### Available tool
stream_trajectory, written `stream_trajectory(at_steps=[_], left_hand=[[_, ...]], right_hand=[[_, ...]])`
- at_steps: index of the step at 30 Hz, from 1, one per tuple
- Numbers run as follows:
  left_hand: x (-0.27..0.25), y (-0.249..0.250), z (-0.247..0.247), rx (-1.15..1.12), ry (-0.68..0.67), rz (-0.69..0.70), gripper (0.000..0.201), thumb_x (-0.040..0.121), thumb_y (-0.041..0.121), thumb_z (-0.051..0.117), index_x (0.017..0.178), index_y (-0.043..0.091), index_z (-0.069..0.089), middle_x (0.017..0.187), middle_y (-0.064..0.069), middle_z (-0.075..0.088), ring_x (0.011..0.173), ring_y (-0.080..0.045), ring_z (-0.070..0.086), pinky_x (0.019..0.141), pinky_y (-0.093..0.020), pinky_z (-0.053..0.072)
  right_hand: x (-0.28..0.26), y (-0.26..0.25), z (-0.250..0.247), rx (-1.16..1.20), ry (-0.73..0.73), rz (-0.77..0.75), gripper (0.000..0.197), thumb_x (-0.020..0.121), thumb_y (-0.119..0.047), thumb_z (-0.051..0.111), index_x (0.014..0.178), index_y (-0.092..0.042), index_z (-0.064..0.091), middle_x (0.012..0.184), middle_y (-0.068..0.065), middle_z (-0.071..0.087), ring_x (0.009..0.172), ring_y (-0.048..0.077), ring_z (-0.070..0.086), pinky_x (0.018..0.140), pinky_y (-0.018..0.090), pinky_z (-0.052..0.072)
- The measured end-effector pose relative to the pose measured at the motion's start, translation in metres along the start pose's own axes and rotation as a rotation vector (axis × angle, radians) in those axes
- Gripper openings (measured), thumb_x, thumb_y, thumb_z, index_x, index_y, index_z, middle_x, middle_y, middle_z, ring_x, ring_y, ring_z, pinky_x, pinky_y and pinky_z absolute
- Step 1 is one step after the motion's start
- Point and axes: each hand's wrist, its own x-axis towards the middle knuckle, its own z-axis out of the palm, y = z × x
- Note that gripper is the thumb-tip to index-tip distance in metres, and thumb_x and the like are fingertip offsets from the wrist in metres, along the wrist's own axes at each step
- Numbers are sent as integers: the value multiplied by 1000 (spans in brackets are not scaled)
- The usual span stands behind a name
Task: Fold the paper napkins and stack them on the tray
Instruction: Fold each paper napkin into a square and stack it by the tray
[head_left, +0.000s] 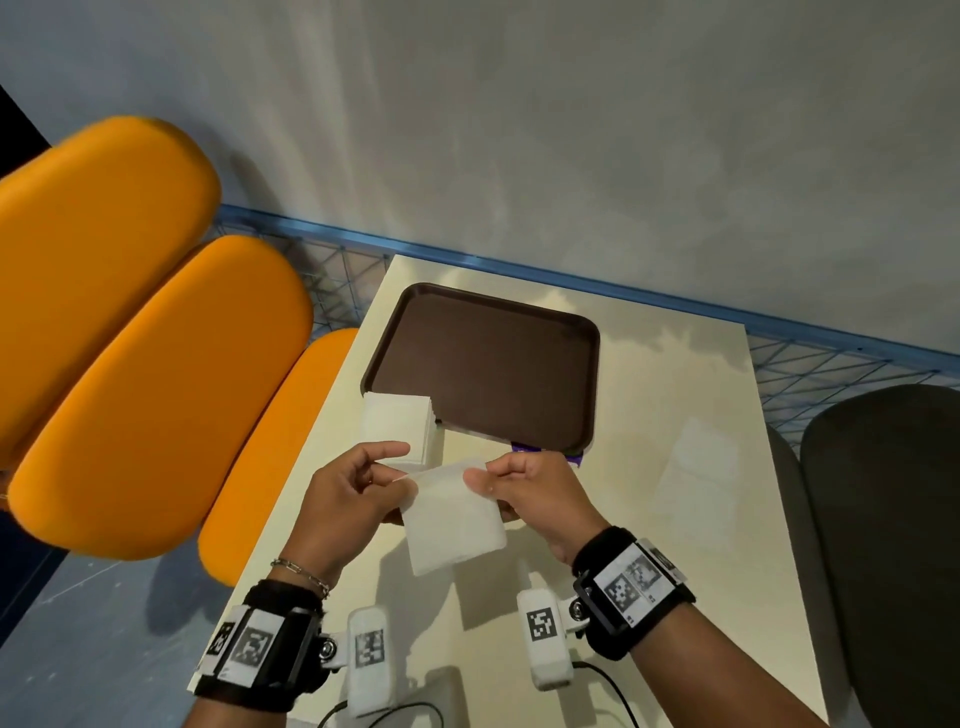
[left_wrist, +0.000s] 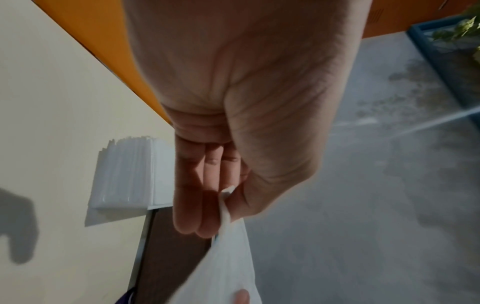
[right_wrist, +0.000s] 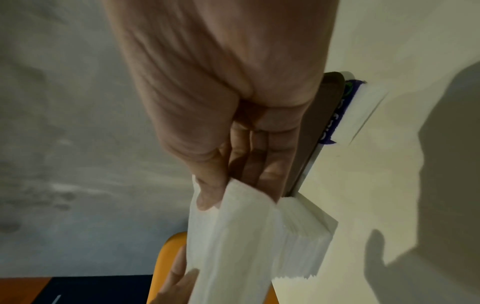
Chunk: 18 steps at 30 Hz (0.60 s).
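Though blurred: one napkin (head_left: 454, 512), two hands.

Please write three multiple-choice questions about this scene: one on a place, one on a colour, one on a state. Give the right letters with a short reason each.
1. Where is the napkin stack?
A. on the table by the tray's near left corner
B. on the tray
C. on a chair

2. What colour is the tray?
A. blue
B. dark brown
C. white

3. How is the single napkin held?
A. lying flat on the table
B. by one hand
C. pinched by both hands

Answers: 1 A, it sits on the table beside the tray. 2 B, its surface is brown. 3 C, the left hand and right hand each pinch a top corner.
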Motion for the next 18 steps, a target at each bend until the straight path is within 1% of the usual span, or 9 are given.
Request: stream_trajectory(at_steps=[2, 4, 6, 7, 9, 11, 13, 15, 18], left_hand=[[4, -4, -4, -24, 32, -17, 37, 91, 1, 75, 121, 22, 70, 87, -8, 77, 87, -21, 75, 67, -29, 62], [7, -8, -6, -68, 37, -71, 36, 92, 12, 78, 124, 24, 69, 93, -7, 78, 92, -20, 76, 73, -32, 63], [7, -10, -5, -127, -32, -186, 35, 89, 22, 81, 122, 23, 70, 101, -4, 80, 97, -20, 77, 82, -37, 62], [5, -11, -3, -138, -79, -231, 33, 88, 24, 81, 119, 19, 72, 104, -4, 81, 98, -22, 78, 86, -39, 62], [3, -16, 0, -120, -99, -273, 26, 90, 22, 79, 113, 10, 77, 105, -5, 81, 101, -30, 77, 92, -45, 61], [5, -21, 0, -110, -43, -285, 22, 90, 21, 80, 107, 7, 80, 102, -8, 81, 101, -36, 76, 95, -52, 58], [10, -25, -2, -117, 4, -288, 20, 90, 20, 80, 104, 6, 80, 101, -10, 81, 94, -36, 77, 84, -51, 60], [16, -28, -4, -124, 45, -274, 17, 90, 20, 80, 101, 6, 81, 98, -11, 81, 86, -31, 75, 73, -42, 56], [27, -35, -9, -86, 113, -229, 15, 89, 22, 82, 92, 7, 81, 92, -11, 81, 79, -27, 72, 66, -36, 52]], right_hand=[[3, 2, 6, 20, 33, 8, 16, 89, -23, 86, 89, -8, 82, 90, 2, 82, 79, 12, 76, 69, 24, 59], [6, 4, 14, 39, 75, 7, 16, 89, -23, 86, 84, -9, 81, 90, 5, 81, 80, 16, 76, 71, 29, 62], [10, 5, 22, 48, 111, 3, 15, 88, -23, 87, 78, -14, 81, 89, 6, 81, 82, 19, 76, 74, 34, 64], [12, 6, 24, 48, 114, -3, 15, 88, -23, 87, 77, -16, 81, 88, 5, 81, 82, 20, 77, 74, 34, 64], [14, 6, 29, 33, 104, -15, 13, 88, -22, 87, 78, -16, 81, 86, 4, 81, 79, 18, 76, 71, 32, 62], [15, 7, 31, 24, 90, -16, 12, 88, -22, 87, 84, -12, 81, 85, 3, 81, 75, 16, 75, 69, 29, 60], [16, 8, 32, 13, 27, 22, 16, 88, -24, 87, 94, -10, 80, 89, 3, 82, 80, 18, 77, 73, 30, 62], [18, 9, 32, -16, -40, 79, 23, 87, -20, 88, 103, -6, 78, 91, 7, 82, 80, 20, 78, 76, 33, 65], [26, 11, 34, -43, -44, 123, 19, 84, -14, 90, 94, -2, 78, 84, 11, 79, 76, 30, 79, 80, 41, 67]])
